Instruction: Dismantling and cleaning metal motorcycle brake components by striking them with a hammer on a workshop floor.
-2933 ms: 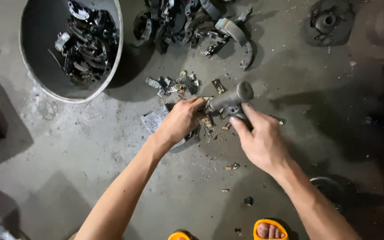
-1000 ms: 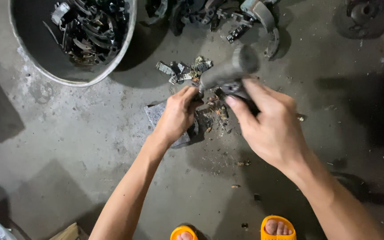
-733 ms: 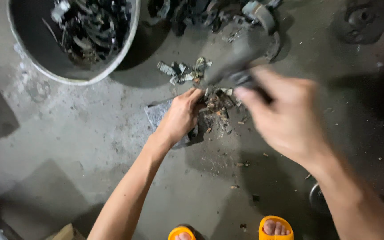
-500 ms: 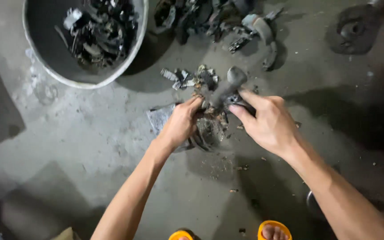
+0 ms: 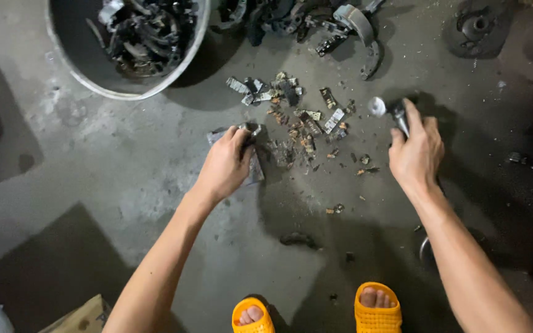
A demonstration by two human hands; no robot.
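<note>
Down on the concrete floor (image 5: 124, 203), the left hand (image 5: 226, 165) is clamped over a flat grey metal piece (image 5: 251, 169), fingers curled across its far edge and palm pressing it flat; the piece pokes out from under the hand on the right side and at the far left corner. Over on the right, the right hand (image 5: 416, 154) is clenched round the handle of a hammer (image 5: 388, 112), and the pale round head sticks out past the thumb on the far-left side of the fist, lifted clear and well apart from the held piece. Between the two hands lies a scatter of broken fragments (image 5: 303, 126), small rusty and grey chips, thickest just to the right of the left hand. At the far left sits a big round grey tub (image 5: 97, 83) loaded with dark metal parts. Along the far edge, a heap of curved dark metal parts (image 5: 303, 21) is piled on the floor. Near side, two orange sandals (image 5: 377, 308) show, toes pointing at the work.
</note>
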